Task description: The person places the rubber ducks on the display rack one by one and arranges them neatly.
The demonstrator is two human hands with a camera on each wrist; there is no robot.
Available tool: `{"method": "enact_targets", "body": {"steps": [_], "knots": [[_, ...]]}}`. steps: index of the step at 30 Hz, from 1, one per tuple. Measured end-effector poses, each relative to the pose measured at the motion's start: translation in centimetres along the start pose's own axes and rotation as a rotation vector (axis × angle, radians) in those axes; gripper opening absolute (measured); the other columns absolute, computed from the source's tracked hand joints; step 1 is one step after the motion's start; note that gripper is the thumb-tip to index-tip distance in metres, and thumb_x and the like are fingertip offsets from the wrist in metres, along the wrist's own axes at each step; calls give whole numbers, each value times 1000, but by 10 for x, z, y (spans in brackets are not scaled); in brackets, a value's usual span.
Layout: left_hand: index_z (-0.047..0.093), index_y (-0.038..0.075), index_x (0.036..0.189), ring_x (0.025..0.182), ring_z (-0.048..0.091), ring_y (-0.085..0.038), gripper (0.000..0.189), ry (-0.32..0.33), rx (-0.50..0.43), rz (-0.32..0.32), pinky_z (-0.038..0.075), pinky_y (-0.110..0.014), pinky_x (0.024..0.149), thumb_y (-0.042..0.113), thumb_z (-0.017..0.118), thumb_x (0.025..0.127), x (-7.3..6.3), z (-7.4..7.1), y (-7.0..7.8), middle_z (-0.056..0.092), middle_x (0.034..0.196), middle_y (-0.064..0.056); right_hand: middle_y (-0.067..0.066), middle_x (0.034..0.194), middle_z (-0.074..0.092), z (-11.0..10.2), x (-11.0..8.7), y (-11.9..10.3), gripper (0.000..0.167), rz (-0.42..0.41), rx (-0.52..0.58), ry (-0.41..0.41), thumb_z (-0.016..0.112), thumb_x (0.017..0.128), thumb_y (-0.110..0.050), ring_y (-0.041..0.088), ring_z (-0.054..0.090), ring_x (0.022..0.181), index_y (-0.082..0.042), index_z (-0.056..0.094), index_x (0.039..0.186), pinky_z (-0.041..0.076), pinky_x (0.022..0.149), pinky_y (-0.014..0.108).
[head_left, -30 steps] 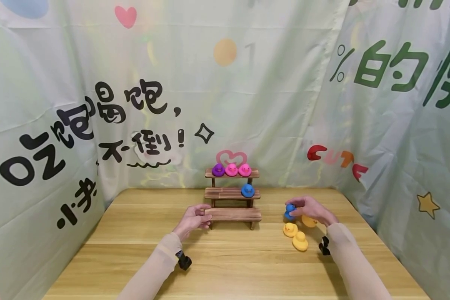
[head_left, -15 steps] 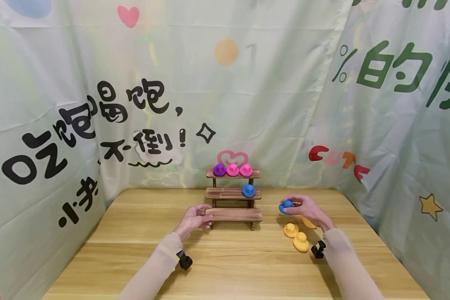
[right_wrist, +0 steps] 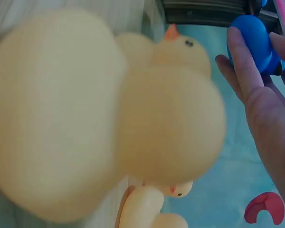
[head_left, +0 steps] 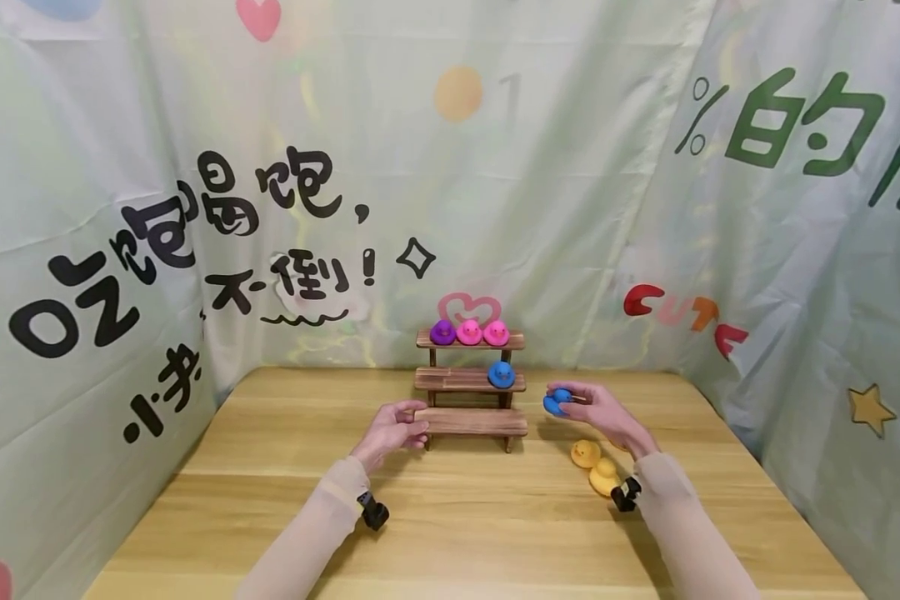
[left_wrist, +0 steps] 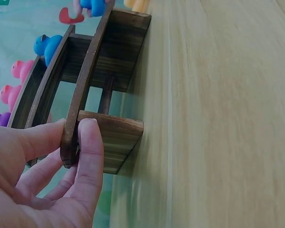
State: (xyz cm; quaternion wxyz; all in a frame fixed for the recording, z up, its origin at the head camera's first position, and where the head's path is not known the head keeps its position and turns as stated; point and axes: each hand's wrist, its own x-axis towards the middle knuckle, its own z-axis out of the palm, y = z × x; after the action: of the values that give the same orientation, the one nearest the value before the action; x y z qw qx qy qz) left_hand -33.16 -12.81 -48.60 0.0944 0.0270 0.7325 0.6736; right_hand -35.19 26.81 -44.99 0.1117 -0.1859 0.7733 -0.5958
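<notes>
"What has the right grip [head_left: 607,417] got?"
"A blue duck [head_left: 555,406], pinched above the bench [head_left: 465,525], right of the rack [head_left: 471,423]."
"And the left grip [head_left: 388,431]?"
"Grasping the left end of the bottom shelf [head_left: 487,422]."
"The others?"
"1 purple duck [head_left: 442,333] and 2 pink ducks [head_left: 469,333] on the top shelf [head_left: 516,340], the other blue duck [head_left: 502,376] on the middle shelf [head_left: 450,379], yellow ducks [head_left: 585,454] on the bench."

The ducks [right_wrist: 257,40] look smooth and rubbery; the rack [head_left: 471,422] and table [head_left: 480,517] are grained wood, the curtain [head_left: 555,183] creased cloth.
</notes>
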Motion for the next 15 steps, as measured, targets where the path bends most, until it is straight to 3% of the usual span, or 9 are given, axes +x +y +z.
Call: {"method": "enact_targets", "body": {"steps": [6,11,15], "knots": [[53,0,137,71,68,-16,47,2,0,-11,63,-30,68,-2,65,91,1,0,2,56,94,-10,30,136,52,7,2,0,51,-64,-6,51,62,97,-13,10,65,103,6,45,141,57,95,39],[53,0,137,73,68,-18,47,11,-3,-7,63,-31,68,-1,65,92,2,0,2,55,95,-11,27,126,59,13,5,-3,49,-122,34,110,67,93,-11,13,69,97,10,49,134,56,94,50],[54,1,136,71,68,-17,46,18,-5,-14,63,-31,67,-1,65,91,2,1,1,54,94,-10,20,124,61,18,6,-5,50,-129,58,90,66,94,-11,14,69,98,12,48,135,55,94,50]]}}
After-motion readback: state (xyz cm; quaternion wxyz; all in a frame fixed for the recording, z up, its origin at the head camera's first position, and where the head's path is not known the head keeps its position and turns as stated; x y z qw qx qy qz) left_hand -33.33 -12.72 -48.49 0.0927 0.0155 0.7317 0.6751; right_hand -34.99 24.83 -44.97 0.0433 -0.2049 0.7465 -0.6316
